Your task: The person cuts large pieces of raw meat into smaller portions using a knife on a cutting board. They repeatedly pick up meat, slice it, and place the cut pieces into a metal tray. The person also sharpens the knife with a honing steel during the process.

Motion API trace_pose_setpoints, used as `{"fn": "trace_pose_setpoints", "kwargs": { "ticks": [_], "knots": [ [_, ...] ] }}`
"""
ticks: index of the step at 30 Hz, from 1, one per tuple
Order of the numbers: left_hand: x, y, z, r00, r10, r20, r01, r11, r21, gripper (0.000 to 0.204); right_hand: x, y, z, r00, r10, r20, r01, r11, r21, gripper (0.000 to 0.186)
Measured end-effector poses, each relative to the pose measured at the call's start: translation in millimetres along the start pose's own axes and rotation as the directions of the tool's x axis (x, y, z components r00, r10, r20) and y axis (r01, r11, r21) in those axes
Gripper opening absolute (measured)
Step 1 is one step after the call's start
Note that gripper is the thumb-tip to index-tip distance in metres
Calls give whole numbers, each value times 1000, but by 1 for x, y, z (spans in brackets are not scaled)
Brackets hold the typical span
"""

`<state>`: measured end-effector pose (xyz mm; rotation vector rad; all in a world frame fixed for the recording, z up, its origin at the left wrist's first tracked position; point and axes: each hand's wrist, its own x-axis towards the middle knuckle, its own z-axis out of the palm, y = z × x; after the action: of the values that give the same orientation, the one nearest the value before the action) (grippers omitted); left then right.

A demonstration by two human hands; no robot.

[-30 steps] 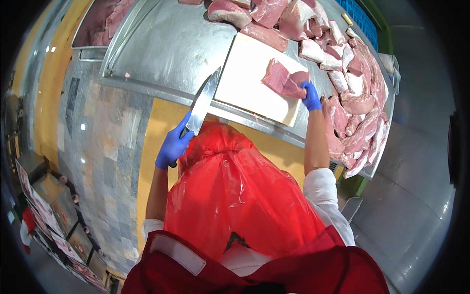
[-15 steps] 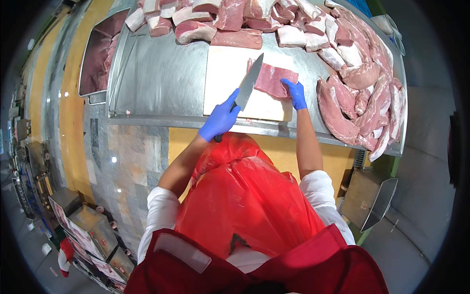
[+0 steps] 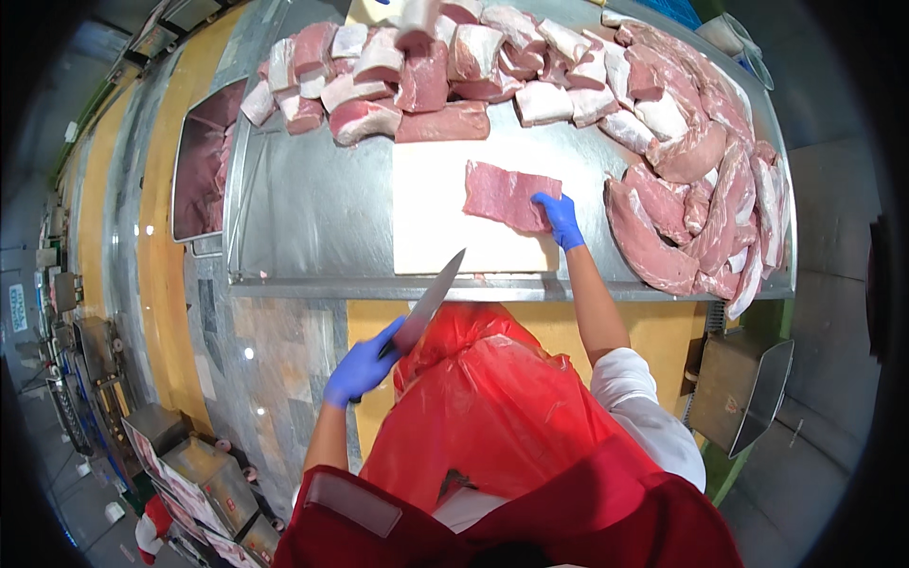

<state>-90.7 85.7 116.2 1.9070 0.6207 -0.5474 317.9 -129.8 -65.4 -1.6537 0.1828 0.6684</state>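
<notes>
My left hand (image 3: 364, 364), in a blue glove, grips the dark handle of a large knife (image 3: 434, 295). Its blade points up and right, with the tip just off the near edge of a white cutting board (image 3: 431, 218). A flat piece of raw meat (image 3: 511, 195) lies on the board's right half. At its right end my right hand (image 3: 561, 221), also gloved in blue, has hold of the meat, thumb and fingers at the edge. The underside of that grip is hidden.
Cut chunks of meat (image 3: 422, 76) are heaped along the far side of the metal table (image 3: 312, 208). Long strips of meat (image 3: 653, 237) pile up at the right. A metal bin (image 3: 180, 189) with meat stands left of the table. Below right is a metal box (image 3: 739, 393).
My left hand has drawn the knife back off the board, down and left toward my body. The meat and my right hand stay together on the board. The view has shifted farther over the table.
</notes>
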Motion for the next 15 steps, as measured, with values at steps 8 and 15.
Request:
{"fn": "trace_pose_setpoints", "kwargs": {
  "ticks": [8, 15],
  "knots": [
    [-82, -68, 6, 849, -397, -349, 17, 681, -732, 64, -58, -83, 37, 846, -90, 526, 221, 957, -190, 27],
    [-76, -97, 23, 766, -465, -443, -86, 609, -789, 65, -111, -190, 240, 82, 135, 987, 659, 735, -156, 20]
  ]
}}
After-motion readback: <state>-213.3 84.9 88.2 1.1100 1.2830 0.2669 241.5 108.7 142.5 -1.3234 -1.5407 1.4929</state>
